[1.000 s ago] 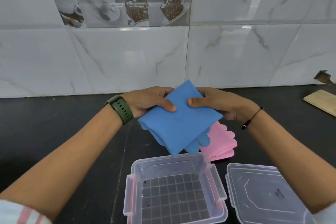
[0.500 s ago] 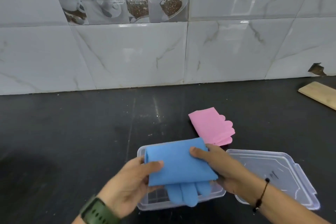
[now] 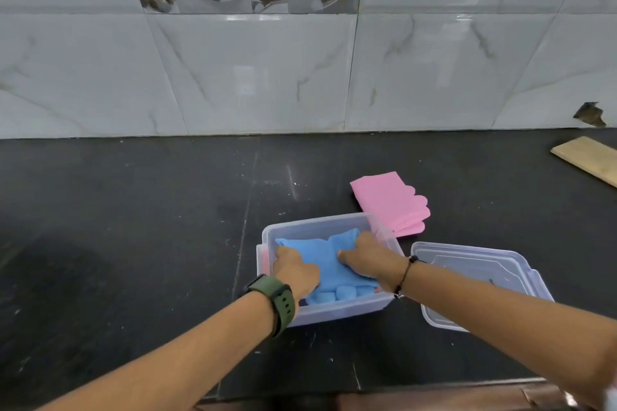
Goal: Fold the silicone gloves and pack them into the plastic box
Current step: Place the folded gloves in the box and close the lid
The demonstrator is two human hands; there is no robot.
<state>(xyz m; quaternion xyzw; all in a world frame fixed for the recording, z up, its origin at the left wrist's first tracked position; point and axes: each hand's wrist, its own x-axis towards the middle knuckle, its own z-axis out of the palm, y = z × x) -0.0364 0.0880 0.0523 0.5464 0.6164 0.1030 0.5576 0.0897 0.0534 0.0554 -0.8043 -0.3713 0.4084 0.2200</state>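
Note:
A clear plastic box (image 3: 320, 222) stands on the black counter, low in the middle of the head view. Folded blue silicone gloves (image 3: 325, 257) lie inside it, their fingertips bunched against the near wall. My left hand (image 3: 295, 272) presses on the left side of the blue gloves. My right hand (image 3: 369, 259) presses on their right side, its fingers curled over the far right corner. Folded pink gloves (image 3: 389, 202) rest on the counter just behind the box's right corner, touched by neither hand.
The box's clear lid (image 3: 474, 274) lies flat right of the box, partly under my right forearm. A wooden board (image 3: 587, 157) pokes in at the far right. A tiled wall closes the back; the counter's front edge runs along the bottom.
Both hands have carried the folded blue gloves down from above the counter into the box and now push them flat inside it. The pink gloves have stayed in place.

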